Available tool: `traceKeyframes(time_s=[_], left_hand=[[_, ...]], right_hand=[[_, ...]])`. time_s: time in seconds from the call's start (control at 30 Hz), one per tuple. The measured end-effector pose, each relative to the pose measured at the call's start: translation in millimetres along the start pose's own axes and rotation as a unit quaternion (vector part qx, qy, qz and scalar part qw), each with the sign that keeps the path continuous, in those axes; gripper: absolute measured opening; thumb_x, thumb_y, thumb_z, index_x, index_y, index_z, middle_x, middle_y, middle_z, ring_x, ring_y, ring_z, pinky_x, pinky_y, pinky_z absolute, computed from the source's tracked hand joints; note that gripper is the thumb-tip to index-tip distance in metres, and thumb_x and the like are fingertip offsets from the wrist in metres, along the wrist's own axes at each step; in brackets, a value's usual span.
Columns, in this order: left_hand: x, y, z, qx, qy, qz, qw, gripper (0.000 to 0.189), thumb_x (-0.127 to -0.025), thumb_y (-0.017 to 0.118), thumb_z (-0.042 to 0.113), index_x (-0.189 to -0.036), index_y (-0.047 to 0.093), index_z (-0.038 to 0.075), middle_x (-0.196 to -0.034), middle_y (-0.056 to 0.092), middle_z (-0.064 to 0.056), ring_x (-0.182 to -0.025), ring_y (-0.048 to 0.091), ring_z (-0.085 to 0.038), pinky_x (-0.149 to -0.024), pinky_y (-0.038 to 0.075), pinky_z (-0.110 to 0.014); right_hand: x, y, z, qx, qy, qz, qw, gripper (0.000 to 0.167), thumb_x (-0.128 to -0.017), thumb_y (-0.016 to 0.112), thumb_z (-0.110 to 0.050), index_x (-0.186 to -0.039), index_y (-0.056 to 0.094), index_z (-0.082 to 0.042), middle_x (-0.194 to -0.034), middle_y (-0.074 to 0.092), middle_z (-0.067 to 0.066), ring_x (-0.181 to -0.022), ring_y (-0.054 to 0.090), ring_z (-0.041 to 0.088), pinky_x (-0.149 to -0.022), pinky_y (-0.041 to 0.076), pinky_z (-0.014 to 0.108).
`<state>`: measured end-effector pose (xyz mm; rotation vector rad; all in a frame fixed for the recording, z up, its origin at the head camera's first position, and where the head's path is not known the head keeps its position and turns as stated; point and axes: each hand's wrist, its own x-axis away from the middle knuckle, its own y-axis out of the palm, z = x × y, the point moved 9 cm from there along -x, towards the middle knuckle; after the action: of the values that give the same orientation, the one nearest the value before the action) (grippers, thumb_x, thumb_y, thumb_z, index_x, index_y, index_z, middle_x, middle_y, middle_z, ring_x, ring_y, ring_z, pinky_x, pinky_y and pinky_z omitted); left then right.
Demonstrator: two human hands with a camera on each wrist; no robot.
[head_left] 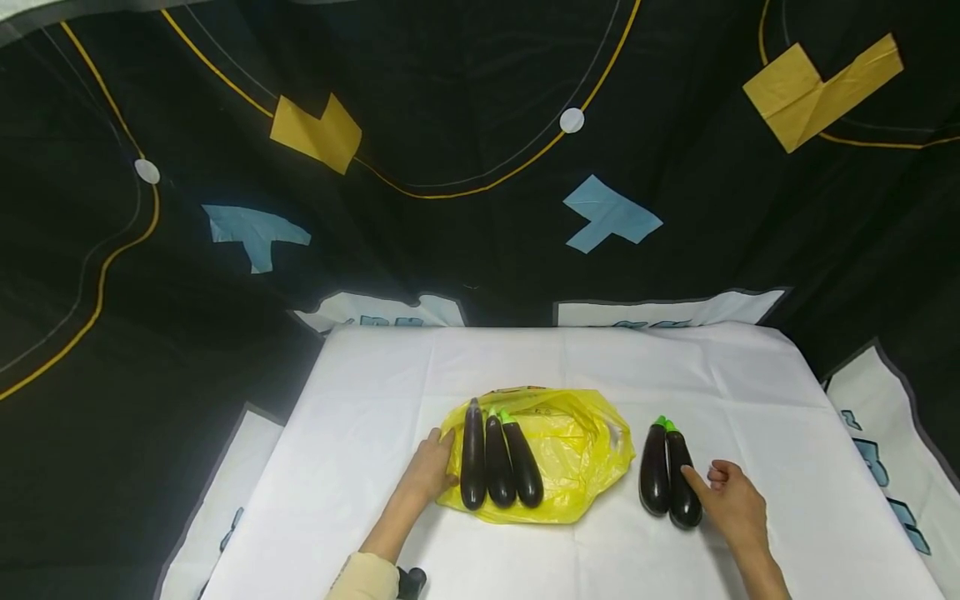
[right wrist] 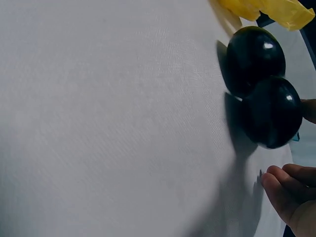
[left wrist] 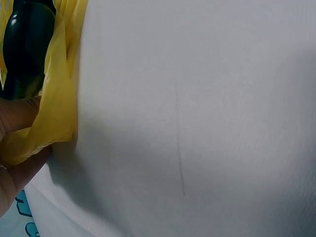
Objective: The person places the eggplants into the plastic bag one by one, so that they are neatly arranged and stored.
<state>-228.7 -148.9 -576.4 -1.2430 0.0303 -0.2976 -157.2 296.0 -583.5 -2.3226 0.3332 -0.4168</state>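
A yellow plastic bag (head_left: 573, 479) lies spread on the table, with three dark eggplants side by side on its left half: a left one (head_left: 472, 462), a middle one (head_left: 498, 467) and a right one (head_left: 525, 467). My left hand (head_left: 431, 468) pinches the bag's left edge; in the left wrist view the yellow plastic (left wrist: 61, 103) runs between thumb and fingers. Right of the bag, two more eggplants lie together, one at left (head_left: 654, 471) and one at right (head_left: 682, 483). My right hand (head_left: 735, 504) has its thumb at the right one's side, the other fingers loosely bent and apart from it.
A white cloth (head_left: 375, 375) covers the table. Behind it hangs a black curtain (head_left: 450, 250) with yellow lines and blue and gold shapes. A small black object (head_left: 411, 582) sits by the left sleeve (head_left: 365, 577) at the near edge.
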Motion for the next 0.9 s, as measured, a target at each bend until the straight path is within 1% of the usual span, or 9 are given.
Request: traceKeyframes(time_s=[0.2, 0.33, 0.43, 0.63, 0.9], left_hand=[[-0.4, 1.8, -1.0, -0.002, -0.001, -0.001, 1.0000, 0.079, -0.069, 0.084, 0.010, -0.135, 0.045, -0.006, -0.116, 0.048, -0.019, -0.100, 0.054, -0.033, -0.090, 0.051, -0.042], [-0.7, 0.8, -0.3, -0.003, 0.003, 0.003, 1.0000, 0.079, -0.068, 0.084, 0.010, -0.135, 0.046, -0.007, -0.116, 0.048, -0.020, -0.100, 0.054, -0.034, -0.090, 0.051, -0.043], [-0.8, 0.5, 0.1, -0.001, 0.003, 0.003, 1.0000, 0.079, -0.068, 0.084, 0.010, -0.135, 0.046, -0.006, -0.116, 0.048, -0.020, -0.100, 0.054, -0.034, -0.090, 0.051, -0.043], [-0.6, -0.3, -0.2, 0.001, -0.001, 0.001, 1.0000, 0.079, -0.067, 0.084, 0.010, -0.135, 0.046, -0.006, -0.115, 0.049, -0.020, -0.100, 0.054, -0.034, -0.089, 0.051, -0.043], [-1.4, 1.1, -1.4, -0.001, -0.007, -0.003, 1.0000, 0.081, -0.067, 0.084, 0.011, -0.136, 0.046, -0.005, -0.118, 0.048, -0.020, -0.101, 0.054, -0.035, -0.091, 0.050, -0.044]], right_hand=[[0.3, 7, -3, 0.000, -0.008, -0.002, 1.0000, 0.076, -0.089, 0.057, -0.052, -0.126, 0.046, 0.013, -0.111, 0.059, 0.028, -0.101, 0.057, 0.041, -0.087, 0.045, 0.054], [0.0, 10, -6, 0.002, -0.012, 0.009, 0.9999, 0.072, -0.089, 0.059, -0.050, -0.124, 0.049, 0.012, -0.108, 0.061, 0.025, -0.099, 0.059, 0.040, -0.088, 0.045, 0.054], [-0.2, 12, -7, 0.003, -0.011, 0.016, 0.9998, 0.068, -0.089, 0.061, -0.047, -0.122, 0.050, 0.012, -0.106, 0.062, 0.025, -0.097, 0.060, 0.040, -0.086, 0.045, 0.054], [0.5, 14, -9, 0.012, -0.006, 0.012, 0.9998, 0.062, -0.090, 0.060, -0.044, -0.118, 0.053, 0.011, -0.101, 0.062, 0.025, -0.093, 0.059, 0.039, -0.082, 0.047, 0.053], [0.9, 13, -10, 0.019, -0.013, 0.011, 0.9997, 0.060, -0.090, 0.059, -0.043, -0.116, 0.053, 0.011, -0.100, 0.062, 0.025, -0.091, 0.059, 0.039, -0.080, 0.046, 0.052]])
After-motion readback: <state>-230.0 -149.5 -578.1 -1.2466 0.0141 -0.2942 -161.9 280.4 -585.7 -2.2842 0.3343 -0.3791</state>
